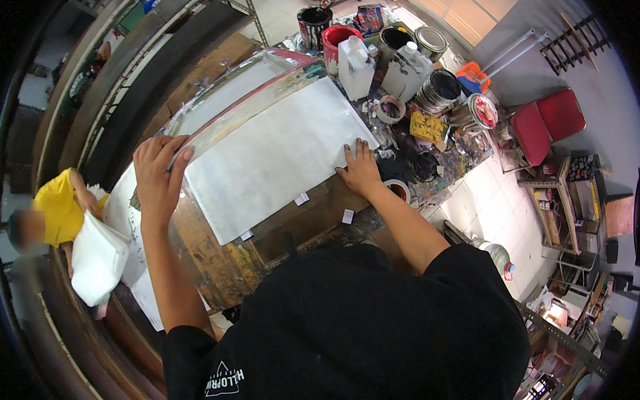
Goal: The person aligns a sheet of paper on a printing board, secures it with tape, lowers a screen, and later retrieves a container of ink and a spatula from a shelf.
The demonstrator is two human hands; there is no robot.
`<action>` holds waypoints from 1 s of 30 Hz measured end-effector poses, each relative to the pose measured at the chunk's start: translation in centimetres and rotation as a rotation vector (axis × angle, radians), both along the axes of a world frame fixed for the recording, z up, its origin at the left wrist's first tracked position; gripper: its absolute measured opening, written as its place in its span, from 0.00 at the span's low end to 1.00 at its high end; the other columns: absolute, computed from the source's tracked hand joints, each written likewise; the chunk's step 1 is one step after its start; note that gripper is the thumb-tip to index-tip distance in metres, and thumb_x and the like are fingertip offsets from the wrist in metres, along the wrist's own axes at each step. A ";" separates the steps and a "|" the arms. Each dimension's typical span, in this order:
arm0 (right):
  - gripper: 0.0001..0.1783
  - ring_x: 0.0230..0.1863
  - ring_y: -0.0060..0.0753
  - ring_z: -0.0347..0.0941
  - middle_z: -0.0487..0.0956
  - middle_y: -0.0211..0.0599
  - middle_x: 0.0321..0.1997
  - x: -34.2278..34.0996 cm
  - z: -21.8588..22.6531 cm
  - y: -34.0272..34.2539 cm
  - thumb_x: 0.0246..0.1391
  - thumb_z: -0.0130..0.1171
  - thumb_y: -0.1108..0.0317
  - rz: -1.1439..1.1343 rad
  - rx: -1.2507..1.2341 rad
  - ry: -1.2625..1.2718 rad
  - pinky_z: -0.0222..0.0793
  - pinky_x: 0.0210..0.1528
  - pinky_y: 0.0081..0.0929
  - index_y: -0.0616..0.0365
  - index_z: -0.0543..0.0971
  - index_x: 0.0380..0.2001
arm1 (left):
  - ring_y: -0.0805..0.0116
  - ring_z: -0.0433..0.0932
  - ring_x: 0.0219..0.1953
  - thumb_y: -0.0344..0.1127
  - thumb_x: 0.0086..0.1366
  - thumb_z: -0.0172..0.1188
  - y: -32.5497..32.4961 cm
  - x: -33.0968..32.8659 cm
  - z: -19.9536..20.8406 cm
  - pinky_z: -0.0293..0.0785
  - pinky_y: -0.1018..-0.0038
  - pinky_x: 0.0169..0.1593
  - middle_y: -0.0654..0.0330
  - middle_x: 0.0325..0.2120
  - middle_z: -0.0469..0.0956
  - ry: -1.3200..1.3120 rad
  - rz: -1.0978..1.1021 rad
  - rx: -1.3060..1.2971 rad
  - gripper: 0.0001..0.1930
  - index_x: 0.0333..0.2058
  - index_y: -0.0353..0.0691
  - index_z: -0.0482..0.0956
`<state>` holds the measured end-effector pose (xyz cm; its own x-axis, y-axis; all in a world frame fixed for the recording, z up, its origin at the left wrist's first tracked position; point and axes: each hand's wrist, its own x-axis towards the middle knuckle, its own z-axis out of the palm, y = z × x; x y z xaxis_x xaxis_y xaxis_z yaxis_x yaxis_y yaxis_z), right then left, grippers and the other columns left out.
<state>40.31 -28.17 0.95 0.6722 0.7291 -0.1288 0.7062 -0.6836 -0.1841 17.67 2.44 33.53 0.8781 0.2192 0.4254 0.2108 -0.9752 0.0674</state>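
White sheet (272, 159) between the person's two hands (157, 170) (363, 175)

A red chair (533, 133) stands on pale tiles (502, 201) beside a grey wall (614, 118).

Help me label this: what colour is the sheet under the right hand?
The sheet is white; head view.

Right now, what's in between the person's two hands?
Mostly the white sheet, as the head view shows: the right hand rests on its edge, and the left hand is at the near end of the red-edged frame.
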 end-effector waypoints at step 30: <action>0.63 0.78 0.72 0.44 0.46 0.66 0.79 1.6 0.6 4.4 0.50 0.58 0.23 -0.038 -0.117 -0.010 0.47 0.70 0.75 0.55 0.53 0.76 | 0.52 0.76 0.45 0.44 0.66 0.64 0.5 -1.4 -2.5 0.69 0.59 0.53 0.55 0.37 0.81 -0.080 -0.046 -0.132 0.15 0.44 0.40 0.86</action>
<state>41.89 -23.80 1.59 0.7006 0.6836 -0.2046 0.6811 -0.7262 -0.0940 16.27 2.90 31.06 0.8528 0.2382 0.4648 0.1551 -0.9653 0.2101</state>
